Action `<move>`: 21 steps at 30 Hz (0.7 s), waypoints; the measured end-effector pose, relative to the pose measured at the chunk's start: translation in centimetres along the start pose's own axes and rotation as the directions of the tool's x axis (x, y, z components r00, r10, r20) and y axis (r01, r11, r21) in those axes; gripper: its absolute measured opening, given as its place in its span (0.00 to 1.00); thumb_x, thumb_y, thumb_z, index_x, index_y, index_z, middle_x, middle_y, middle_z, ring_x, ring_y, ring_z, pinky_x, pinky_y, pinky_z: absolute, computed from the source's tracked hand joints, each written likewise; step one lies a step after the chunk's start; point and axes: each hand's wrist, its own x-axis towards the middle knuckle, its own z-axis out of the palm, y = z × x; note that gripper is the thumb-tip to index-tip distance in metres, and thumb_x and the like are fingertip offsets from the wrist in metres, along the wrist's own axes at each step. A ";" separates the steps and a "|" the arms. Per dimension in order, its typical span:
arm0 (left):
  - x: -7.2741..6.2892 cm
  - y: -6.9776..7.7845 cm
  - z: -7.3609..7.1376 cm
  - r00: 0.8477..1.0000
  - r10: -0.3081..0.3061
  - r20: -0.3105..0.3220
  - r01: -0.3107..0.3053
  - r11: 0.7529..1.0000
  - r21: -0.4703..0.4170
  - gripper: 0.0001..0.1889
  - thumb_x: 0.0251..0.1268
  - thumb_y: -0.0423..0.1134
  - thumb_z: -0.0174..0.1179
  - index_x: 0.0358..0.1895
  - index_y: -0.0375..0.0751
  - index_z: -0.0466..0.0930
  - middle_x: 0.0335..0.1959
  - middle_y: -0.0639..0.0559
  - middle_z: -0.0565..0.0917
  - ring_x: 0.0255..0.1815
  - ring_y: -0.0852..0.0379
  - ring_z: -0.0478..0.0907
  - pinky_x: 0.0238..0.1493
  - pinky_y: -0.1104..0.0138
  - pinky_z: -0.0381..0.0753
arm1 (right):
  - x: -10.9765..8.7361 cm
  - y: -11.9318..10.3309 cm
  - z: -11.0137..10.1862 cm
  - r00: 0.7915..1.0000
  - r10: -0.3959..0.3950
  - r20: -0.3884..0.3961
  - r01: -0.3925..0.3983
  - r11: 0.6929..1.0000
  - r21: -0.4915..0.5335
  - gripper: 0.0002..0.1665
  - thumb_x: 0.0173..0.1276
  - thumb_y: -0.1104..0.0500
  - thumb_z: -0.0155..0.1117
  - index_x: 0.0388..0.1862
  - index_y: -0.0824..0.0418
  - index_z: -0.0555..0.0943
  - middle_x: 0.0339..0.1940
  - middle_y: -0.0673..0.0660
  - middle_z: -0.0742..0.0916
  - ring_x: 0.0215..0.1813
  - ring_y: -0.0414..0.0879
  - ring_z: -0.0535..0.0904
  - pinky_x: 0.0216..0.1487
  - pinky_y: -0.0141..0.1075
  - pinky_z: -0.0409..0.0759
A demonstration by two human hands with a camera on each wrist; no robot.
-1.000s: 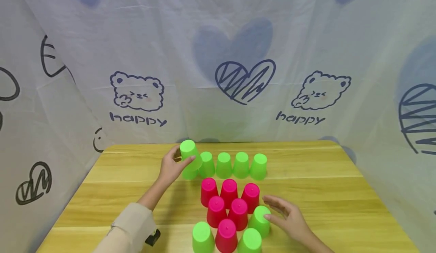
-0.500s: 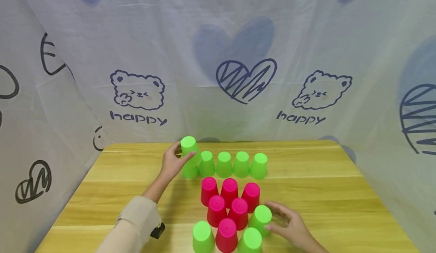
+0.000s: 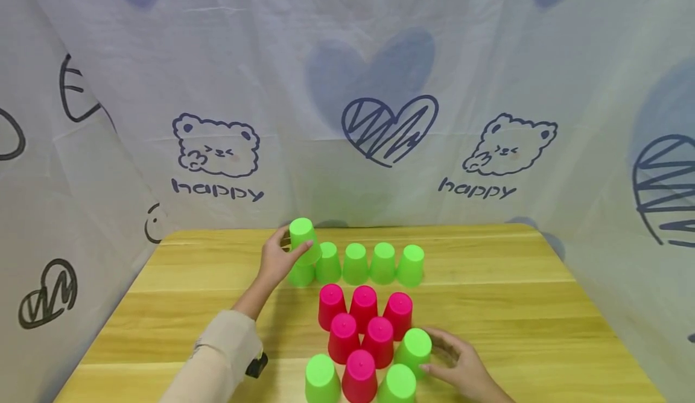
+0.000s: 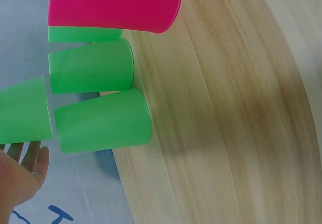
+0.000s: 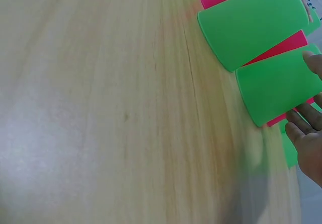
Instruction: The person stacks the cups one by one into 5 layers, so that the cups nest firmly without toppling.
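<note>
At the left end of the back row, my left hand (image 3: pixel 276 259) holds an upside-down green cup (image 3: pixel 301 233) between thumb and fingers. It sits above the leftmost green cup (image 3: pixel 301 275) of that row; in the left wrist view a narrow gap shows between the held cup (image 4: pixel 24 112) and the cups (image 4: pixel 103 123) beside it. My right hand (image 3: pixel 461 364) has thumb and fingers around a green cup (image 3: pixel 414 350) at the right of the front group. That cup (image 5: pixel 279 85) stands on the table in the right wrist view, fingers partly out of frame.
Several red cups (image 3: pixel 344 336) stand upside down in a triangle mid-table. Two more green cups (image 3: pixel 322 380) flank its front red cup. The rest of the green row (image 3: pixel 355 264) lines the back of the wooden table (image 3: pixel 505 288), before a printed cloth (image 3: pixel 326 180).
My right hand has come in from the right and closed its fingers and thumb around the green cup. The left hand, with its cup, has shifted very slightly to the right.
</note>
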 end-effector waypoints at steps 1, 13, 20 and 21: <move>0.0 0.0 0.0 1.000 -0.002 0.001 0.002 1.000 0.000 0.31 0.55 0.41 0.66 0.60 0.31 0.68 0.57 0.34 0.75 0.57 0.39 0.73 0.58 0.52 0.74 | 0.0 0.1 0.0 1.000 0.004 0.002 -0.004 1.000 0.001 0.33 0.57 0.65 0.67 0.60 0.76 0.67 0.52 0.39 0.80 0.53 0.25 0.74 0.55 0.21 0.73; 0.5 0.1 -0.2 1.000 -0.016 0.001 0.016 1.000 -0.003 0.30 0.56 0.41 0.65 0.61 0.32 0.67 0.58 0.34 0.74 0.58 0.39 0.72 0.58 0.52 0.74 | 0.3 1.2 0.1 0.998 0.053 0.037 -0.052 0.998 -0.042 0.32 0.57 0.61 0.68 0.58 0.71 0.70 0.52 0.37 0.80 0.52 0.25 0.73 0.56 0.20 0.72; 0.9 0.2 0.2 0.999 -0.031 0.021 0.030 0.999 0.016 0.31 0.57 0.42 0.64 0.62 0.32 0.66 0.59 0.34 0.73 0.59 0.39 0.71 0.59 0.52 0.73 | 0.3 0.6 0.3 0.990 0.138 0.039 -0.135 0.989 -0.063 0.34 0.56 0.59 0.69 0.60 0.70 0.70 0.57 0.63 0.79 0.53 0.24 0.72 0.56 0.19 0.70; 0.9 0.2 0.3 0.999 -0.030 0.024 0.029 0.999 0.019 0.31 0.57 0.42 0.64 0.62 0.32 0.66 0.59 0.34 0.73 0.59 0.39 0.71 0.59 0.52 0.73 | 0.3 0.6 0.4 0.989 0.146 0.038 -0.143 0.988 -0.064 0.34 0.56 0.58 0.69 0.60 0.70 0.70 0.57 0.66 0.78 0.53 0.24 0.72 0.56 0.19 0.70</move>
